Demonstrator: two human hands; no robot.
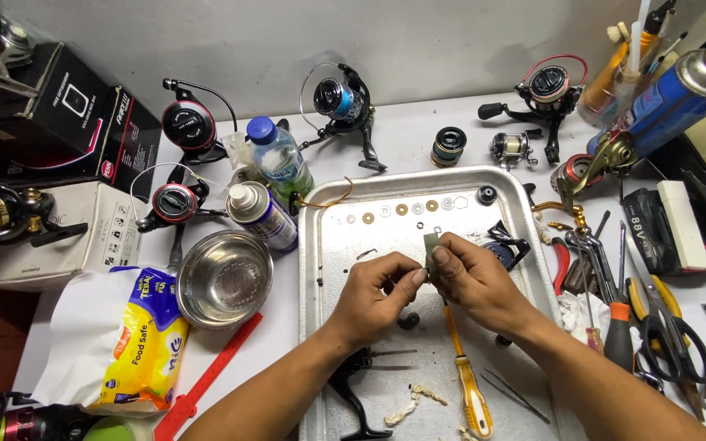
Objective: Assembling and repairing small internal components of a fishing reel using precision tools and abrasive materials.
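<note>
- We see both hands meet over the middle of a metal tray [525, 237], pinching one small grey-green piece [431, 245] between them.
- Our left hand [377, 296] comes in from 7 o'clock, thumb and forefinger clenched on the lower left edge of the piece.
- Our right hand [477, 282] comes in from 5 o'clock, its thumb and forefinger closed on the right side of the same piece.
- The piece stands out at 12 o'clock from the fingertips, its upper end free above the grip, while its lower end is hidden between the fingers.
- At 12 o'clock from the piece, a row of small washers [402, 210] lies along the far part of the tray.
- At 6 o'clock from the hands, a yellow-handled screwdriver [466, 376] lies on the tray, its shaft running up under the right hand.
- At 3 o'clock from the piece, a dark reel body [507, 243] rests in the tray, just beside the right hand.
- At 9 o'clock, off the tray, stands a steel bowl [224, 278], with a spray can [261, 216] lying near it.
- At 3 o'clock beyond the tray, pliers and scissors [663, 327] lie in a heap.
</note>
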